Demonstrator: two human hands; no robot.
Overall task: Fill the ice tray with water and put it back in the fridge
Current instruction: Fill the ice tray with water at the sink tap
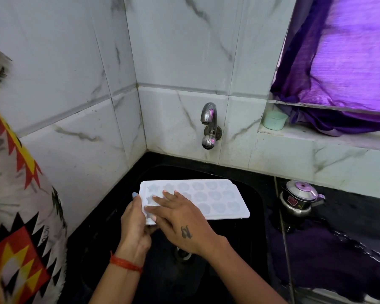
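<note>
A white ice tray (217, 200) with star and round moulds is held level over the black sink (259, 207). My left hand (135, 224) grips the tray's near left end, thumb on its edge. My right hand (180, 218) lies flat on the tray's left part, fingers straight across the moulds. The steel tap (209, 121) on the tiled wall is above and behind the tray; no water runs from it.
A small steel kettle (298, 199) stands on the black counter right of the sink, beside a dark purple cloth (329, 255). A pale green cup (274, 120) sits on the window ledge under a purple curtain (342, 69). A patterned cloth (18, 216) hangs at left.
</note>
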